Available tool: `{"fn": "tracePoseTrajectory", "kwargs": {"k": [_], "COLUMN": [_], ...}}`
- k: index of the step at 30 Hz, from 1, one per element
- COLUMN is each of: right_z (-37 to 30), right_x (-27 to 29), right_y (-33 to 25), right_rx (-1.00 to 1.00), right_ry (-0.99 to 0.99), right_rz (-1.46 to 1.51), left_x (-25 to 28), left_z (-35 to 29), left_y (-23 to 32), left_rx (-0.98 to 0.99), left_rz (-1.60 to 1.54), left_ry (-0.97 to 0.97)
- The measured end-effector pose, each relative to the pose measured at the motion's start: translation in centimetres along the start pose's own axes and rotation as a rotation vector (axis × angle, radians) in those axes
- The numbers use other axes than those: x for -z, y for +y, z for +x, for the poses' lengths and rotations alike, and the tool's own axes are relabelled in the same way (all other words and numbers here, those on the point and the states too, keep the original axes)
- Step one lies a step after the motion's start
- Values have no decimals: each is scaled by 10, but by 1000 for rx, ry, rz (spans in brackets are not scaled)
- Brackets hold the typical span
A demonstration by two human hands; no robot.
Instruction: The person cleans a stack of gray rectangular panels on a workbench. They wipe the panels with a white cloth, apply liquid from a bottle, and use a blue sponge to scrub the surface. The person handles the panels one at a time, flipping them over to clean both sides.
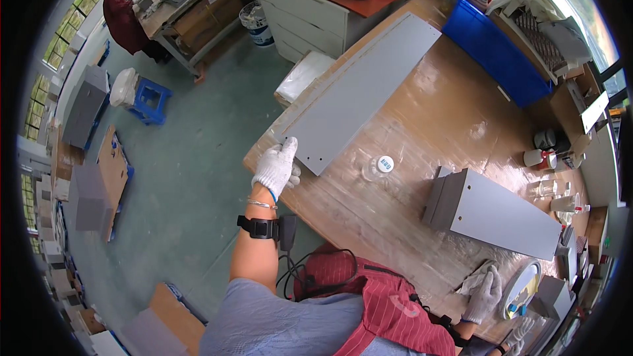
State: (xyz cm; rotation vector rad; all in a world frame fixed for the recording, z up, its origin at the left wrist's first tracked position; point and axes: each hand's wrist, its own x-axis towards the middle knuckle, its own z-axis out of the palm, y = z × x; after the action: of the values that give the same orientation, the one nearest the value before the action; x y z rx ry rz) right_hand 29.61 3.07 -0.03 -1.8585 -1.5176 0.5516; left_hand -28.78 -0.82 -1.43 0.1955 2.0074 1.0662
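My left hand (275, 166), in a white knit glove, grips the near left corner of a long grey board (369, 86). Its thumb lies on top and its other fingers curl at the edge. The board lies flat on the plastic-covered table (369, 201) and has small holes near its end. At the lower right, my right hand (486, 296), also gloved, closes on a greyish cloth (476, 279). A round container (522, 290) with blue pieces in it stands beside that hand. Another white-gloved hand (521, 331) shows beyond it, seemingly another person's.
A clear bottle (378, 167) with a white cap stands mid-table. Stacked grey panels (491, 211) lie to its right. A blue crate (494, 49) and several cups and bottles line the far right side. A drawer cabinet (300, 16), blue stool (150, 101) and another person (128, 20) are farther off.
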Motion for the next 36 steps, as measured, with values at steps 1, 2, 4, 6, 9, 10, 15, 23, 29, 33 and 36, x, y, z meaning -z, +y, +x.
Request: {"fn": "tracePoseTrajectory", "kwargs": {"k": [1, 2, 4, 6, 9, 10, 15, 23, 29, 33, 36], "right_z": [-1, -1, -3, -4, -6, -7, -14, -29, -21, -25, -32], "right_x": [-1, -1, -3, -4, -6, -7, -7, -4, -26, -20, -7], "right_y": [0, 0, -2, -6, 0, -3, -17, -10, -7, 4, 29], "right_rx": [-4, -9, -25, -49, -13, -10, 21, -197, 12, 6, -68], "right_ry": [-1, -3, -11, -25, 4, -6, -11, 96, 70, 73, 123], "right_rz": [4, 7, 27, 58, 36, 24, -67, 155, -46, -146, -182], "left_x": [0, -1, -3, -5, -6, -3, 8, 2, -48, -105, -130], "left_z": [1, -1, -7, -7, -6, -5, 40, 32, -47, -87, -93], "left_y": [1, 3, 10, 11, 13, 12, -16, -14, -5, 25, 26], "left_rx": [-12, -1, 19, 21, -39, -68, -370, -537, -820, -881, -837], "left_rz": [0, 30, 92, 136, 219, 247, 121, -253, -121, -53, 13], "left_ry": [-7, 5, 32, 62, 90, 103, 452, 556, 184, -162, -386]}}
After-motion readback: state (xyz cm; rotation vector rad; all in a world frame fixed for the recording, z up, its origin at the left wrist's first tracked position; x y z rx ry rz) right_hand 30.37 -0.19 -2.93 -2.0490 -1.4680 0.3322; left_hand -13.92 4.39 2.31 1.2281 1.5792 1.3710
